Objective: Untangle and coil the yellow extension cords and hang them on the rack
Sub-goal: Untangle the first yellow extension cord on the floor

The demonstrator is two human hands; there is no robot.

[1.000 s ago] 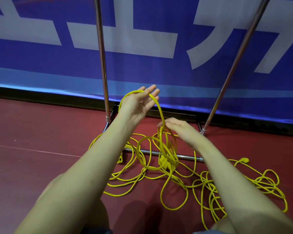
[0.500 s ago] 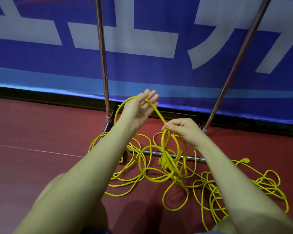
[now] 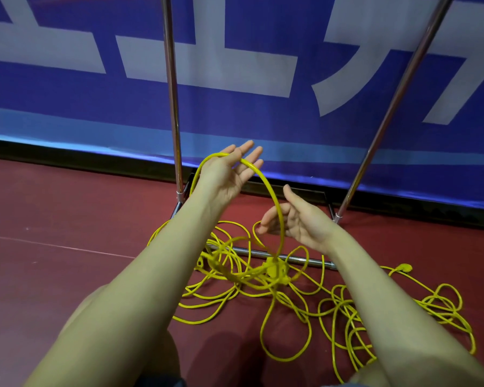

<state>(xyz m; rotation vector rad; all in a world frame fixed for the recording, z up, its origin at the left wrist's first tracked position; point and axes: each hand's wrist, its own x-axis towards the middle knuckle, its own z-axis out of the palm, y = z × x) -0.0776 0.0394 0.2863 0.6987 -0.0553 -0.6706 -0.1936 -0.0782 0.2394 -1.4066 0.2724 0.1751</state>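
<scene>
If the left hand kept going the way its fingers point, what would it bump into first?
The left hand points up and away, toward the blue banner behind the rack. Nothing shows between its fingertips and the banner, so probably the banner first. The rack's left pole stands just beside that line; depth is hard to judge.

Two hands (image 3: 229, 174), one tangled yellow cord heap (image 3: 291, 289), two rack uprights (image 3: 171, 93).

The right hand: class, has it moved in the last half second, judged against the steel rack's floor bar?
Yes. The right hand has let go its pinch on the yellow cord loop and opened, staying above the floor bar, slightly rightward.
</scene>
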